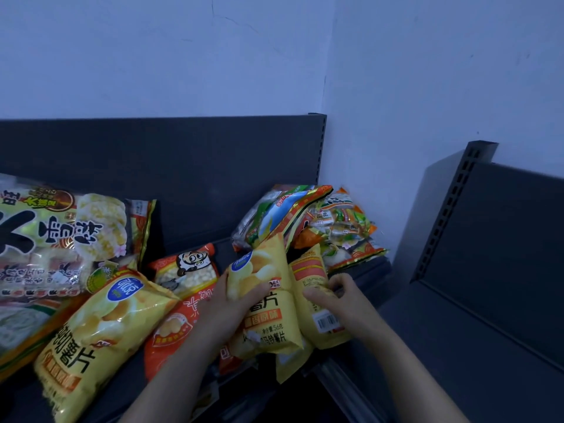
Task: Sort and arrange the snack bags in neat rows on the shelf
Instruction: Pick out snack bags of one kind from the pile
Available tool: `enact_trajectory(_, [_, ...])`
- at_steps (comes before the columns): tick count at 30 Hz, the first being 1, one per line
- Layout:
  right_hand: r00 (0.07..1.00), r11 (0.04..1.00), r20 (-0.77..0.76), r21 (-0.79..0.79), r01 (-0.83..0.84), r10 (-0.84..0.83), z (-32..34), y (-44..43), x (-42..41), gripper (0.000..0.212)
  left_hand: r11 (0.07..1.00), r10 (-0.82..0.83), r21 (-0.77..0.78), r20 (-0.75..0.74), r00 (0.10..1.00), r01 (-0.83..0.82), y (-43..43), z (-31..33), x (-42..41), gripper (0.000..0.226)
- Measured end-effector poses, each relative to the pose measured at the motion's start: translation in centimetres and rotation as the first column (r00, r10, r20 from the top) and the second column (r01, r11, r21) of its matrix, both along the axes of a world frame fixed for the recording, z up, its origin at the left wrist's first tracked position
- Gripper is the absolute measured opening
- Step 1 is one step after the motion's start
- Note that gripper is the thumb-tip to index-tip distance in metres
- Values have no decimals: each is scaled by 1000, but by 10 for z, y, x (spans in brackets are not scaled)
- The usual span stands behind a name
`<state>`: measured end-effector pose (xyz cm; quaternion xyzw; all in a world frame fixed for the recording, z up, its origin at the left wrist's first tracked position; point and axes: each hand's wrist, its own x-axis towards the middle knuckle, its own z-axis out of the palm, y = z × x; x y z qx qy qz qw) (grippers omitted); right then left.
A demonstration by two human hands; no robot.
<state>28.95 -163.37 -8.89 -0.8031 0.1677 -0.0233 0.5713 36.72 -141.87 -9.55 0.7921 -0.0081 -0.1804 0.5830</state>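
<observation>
Two yellow chip bags stood side by side near the front of the shelf (pixel 198 178), towards its right end; one bag (pixel 268 319) faced forward, the other bag (pixel 320 322) showed its barcode back, so they seemed to be held together to be matched and squared into a row. The left hand (pixel 232 303) had its grip clamped on the forward-facing bag, thumb across the print; the right hand (pixel 338 297) had its grip curled tight on the reversed bag's upper edge, probably to turn it. A third yellow bag (pixel 100 325) lay tilted at the left, over orange packs (pixel 171 328); a large rice-cracker bag (pixel 55 236) leaned behind; a loose heap of mixed bags (pixel 305 218) filled the corner, not yet sorted.
</observation>
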Motion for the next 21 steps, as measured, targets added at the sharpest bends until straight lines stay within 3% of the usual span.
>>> enact_trajectory(5, [998,997,35,34,-62,61,-2,9,-3,97,967,-46,-250,-33,998,36,-8,4,-12,83])
enact_trajectory(9, [993,989,81,119,-91,82,5,14,-11,103,930,-60,-369,-185,981,-12,-4,-2,-4,82])
enact_trajectory(11, [995,986,73,144,-80,70,7,16,-15,110,896,-150,-442,-207,967,45,4,-3,-9,75])
enact_trajectory(13, [998,985,39,165,-49,43,6,18,-19,119,882,-220,-463,-240,946,88,12,-8,-12,100])
enact_trajectory(14, [999,982,28,183,-43,39,7,21,-21,119,879,-259,-460,-233,938,128,15,-9,-16,97])
enact_trajectory(17, [999,971,8,237,-33,32,8,29,-25,117,867,-325,-466,-263,908,175,11,-6,-24,63])
enact_trajectory(21, [1000,979,17,202,10,-14,11,37,-29,125,839,-321,-528,-283,904,132,9,-12,-29,52])
